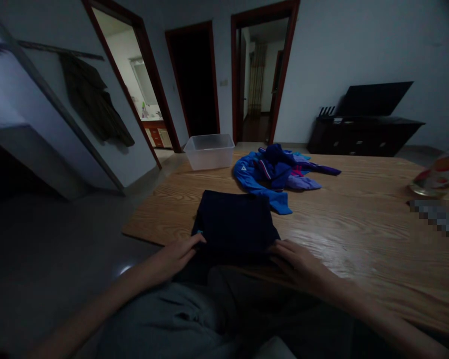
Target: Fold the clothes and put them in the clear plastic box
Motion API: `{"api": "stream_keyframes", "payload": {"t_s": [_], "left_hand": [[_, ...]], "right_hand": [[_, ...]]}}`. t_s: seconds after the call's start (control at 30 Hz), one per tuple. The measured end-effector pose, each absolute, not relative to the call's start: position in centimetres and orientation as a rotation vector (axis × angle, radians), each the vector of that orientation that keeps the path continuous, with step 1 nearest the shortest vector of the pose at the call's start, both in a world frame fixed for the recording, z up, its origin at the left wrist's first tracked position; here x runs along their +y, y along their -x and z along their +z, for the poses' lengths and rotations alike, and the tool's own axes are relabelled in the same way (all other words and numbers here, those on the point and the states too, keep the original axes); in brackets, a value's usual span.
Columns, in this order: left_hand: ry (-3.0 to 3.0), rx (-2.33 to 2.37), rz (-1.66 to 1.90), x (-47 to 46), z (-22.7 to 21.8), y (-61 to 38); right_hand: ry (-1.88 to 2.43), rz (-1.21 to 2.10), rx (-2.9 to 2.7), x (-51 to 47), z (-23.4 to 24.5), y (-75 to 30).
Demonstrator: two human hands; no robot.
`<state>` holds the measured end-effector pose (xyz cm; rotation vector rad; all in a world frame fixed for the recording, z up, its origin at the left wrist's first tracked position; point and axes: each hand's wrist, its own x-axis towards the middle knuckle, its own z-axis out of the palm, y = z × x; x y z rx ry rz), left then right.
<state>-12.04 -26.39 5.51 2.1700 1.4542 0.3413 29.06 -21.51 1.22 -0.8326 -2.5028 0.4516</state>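
The left hand (180,253) and right hand (295,258) each pinch a near corner of the dark cloth (235,219), spread between and just beyond them, so uneven pulling could skew its folds.

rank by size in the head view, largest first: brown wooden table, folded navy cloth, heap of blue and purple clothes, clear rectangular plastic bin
1. Brown wooden table
2. Folded navy cloth and heap of blue and purple clothes: too close to rank, and the cloth is nearer the camera
3. Clear rectangular plastic bin
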Motion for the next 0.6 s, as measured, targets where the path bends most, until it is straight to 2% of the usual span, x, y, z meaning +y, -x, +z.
{"api": "stream_keyframes", "payload": {"t_s": [0.1, 0.27, 0.43, 0.6], "left_hand": [[-2.12, 1.475, 0.482, -24.3, 6.6, 12.7], [-2.124, 1.621, 0.81, -16.7, 8.3, 12.9], [-2.209, 1.873, 0.88, -8.5, 7.0, 12.1], [-2.274, 1.979, 0.77, -5.6, 4.0, 10.8]], "right_hand": [[0.911, 0.568, -2.438, -18.4, 4.0, -28.7], [0.902, 0.577, -2.323, -10.7, 6.7, -27.6], [0.927, 0.368, -2.302, -2.9, 5.2, -25.8], [0.989, 0.254, -2.331, 0.4, 2.8, -24.8]]}}
